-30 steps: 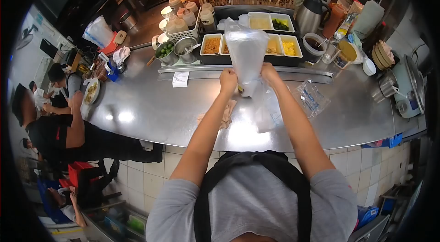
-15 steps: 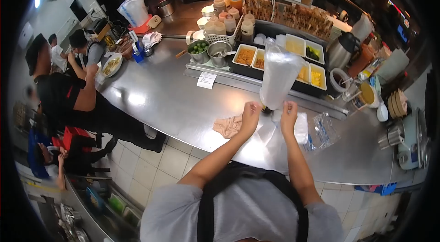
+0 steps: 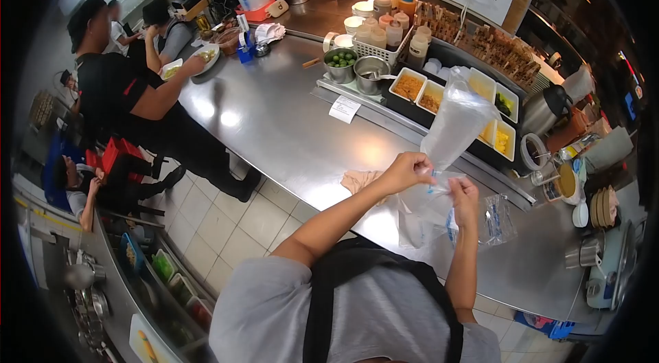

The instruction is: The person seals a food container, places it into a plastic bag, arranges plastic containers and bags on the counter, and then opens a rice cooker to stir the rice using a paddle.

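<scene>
A thin clear plastic bag (image 3: 420, 212) with a little blue print hangs over the steel counter in front of me. My left hand (image 3: 410, 172) pinches its upper edge between thumb and fingers. At the bag's other side, my right hand (image 3: 463, 199) is closed on the edge. Just beyond my hands stands a tall translucent plastic bundle (image 3: 454, 126); its contents are hard to make out. A beige cloth (image 3: 360, 181) lies left of the bag, partly behind my left forearm. Right of my right hand is a crumpled clear wrapper (image 3: 498, 220) with blue print.
White tubs of toppings (image 3: 408, 84) sit in a black holder beyond the counter (image 3: 274, 122). Near them are a pot of green limes (image 3: 340, 64), a metal pot (image 3: 373, 76) and squeeze bottles (image 3: 384, 33). A thermos jug (image 3: 546, 112) stands right. A co-worker (image 3: 130, 81) holds a plate at left.
Both hands have lifted and now stretch the clear bag between them. My view has turned, shifting the counter items rightward. The co-worker at left has reached toward the plate.
</scene>
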`<state>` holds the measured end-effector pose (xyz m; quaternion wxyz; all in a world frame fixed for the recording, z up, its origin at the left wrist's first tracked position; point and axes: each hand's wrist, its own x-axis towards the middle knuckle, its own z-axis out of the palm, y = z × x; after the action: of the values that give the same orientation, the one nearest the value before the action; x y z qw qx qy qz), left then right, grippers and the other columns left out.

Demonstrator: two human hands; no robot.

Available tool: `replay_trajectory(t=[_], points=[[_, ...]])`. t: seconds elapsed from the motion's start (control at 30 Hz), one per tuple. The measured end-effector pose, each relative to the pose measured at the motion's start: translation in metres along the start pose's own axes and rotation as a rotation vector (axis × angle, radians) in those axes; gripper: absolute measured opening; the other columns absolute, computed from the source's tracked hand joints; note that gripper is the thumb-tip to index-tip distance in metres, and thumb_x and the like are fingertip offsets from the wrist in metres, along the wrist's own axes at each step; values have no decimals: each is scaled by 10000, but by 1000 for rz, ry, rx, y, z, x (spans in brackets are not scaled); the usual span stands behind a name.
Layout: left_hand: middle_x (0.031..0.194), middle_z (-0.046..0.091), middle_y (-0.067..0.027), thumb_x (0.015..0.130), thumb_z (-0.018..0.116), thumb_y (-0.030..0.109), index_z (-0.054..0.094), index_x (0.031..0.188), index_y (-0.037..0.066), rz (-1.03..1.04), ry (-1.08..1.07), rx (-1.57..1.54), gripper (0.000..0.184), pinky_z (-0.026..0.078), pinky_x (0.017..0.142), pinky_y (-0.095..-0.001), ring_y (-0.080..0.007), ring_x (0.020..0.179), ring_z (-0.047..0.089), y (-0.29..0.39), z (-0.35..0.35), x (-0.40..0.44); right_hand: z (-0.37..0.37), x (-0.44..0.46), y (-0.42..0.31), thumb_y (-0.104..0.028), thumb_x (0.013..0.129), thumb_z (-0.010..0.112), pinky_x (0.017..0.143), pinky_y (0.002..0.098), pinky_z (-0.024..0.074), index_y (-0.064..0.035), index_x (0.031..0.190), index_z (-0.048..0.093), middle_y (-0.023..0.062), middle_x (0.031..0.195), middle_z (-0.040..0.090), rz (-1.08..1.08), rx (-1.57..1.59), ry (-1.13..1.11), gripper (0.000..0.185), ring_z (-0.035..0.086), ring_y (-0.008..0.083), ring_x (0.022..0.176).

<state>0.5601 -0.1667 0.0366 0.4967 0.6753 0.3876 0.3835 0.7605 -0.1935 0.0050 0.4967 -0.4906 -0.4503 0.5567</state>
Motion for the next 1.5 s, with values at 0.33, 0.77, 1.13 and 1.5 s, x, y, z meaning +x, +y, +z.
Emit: replay_trajectory(t=[0.33, 0.77, 1.13, 1.5], points=[[678, 581, -39, 803, 619, 130, 578, 707, -8, 23, 145, 56, 173, 425, 626, -227, -99, 633, 529, 0, 12, 2, 7, 10, 16, -213, 865, 553, 519, 179, 290, -87, 634, 540, -66, 588, 447, -71, 126, 110, 263, 360, 32, 543], [727, 550, -9, 844, 555, 110, 519, 879, 55, -22, -167, -797, 74, 476, 629, -249, -119, 650, 560, 33, -27, 19, -18, 11, -71, -193, 844, 562, 523, 186, 364, -52, 811, 575, -38, 675, 512, 73, -151, -409, 146, 464, 42, 578], [667, 558, -39, 804, 453, 69, 582, 888, 25, -37, 312, -510, 160, 400, 435, -229, -100, 537, 521, -1, -15, 122, 1, 103, -105, -227, 876, 515, 442, 246, 355, -26, 820, 583, -4, 637, 528, 50, -17, 204, 220, 463, 89, 547], [545, 534, -72, 793, 443, 11, 486, 740, 0, -131, 445, -162, 69, 392, 356, -277, -169, 430, 535, 11, 0, 116, -28, 145, -50, -27, 790, 456, 470, 318, 411, 19, 793, 558, 122, 656, 563, 95, -150, 120, 112, 525, 203, 526]])
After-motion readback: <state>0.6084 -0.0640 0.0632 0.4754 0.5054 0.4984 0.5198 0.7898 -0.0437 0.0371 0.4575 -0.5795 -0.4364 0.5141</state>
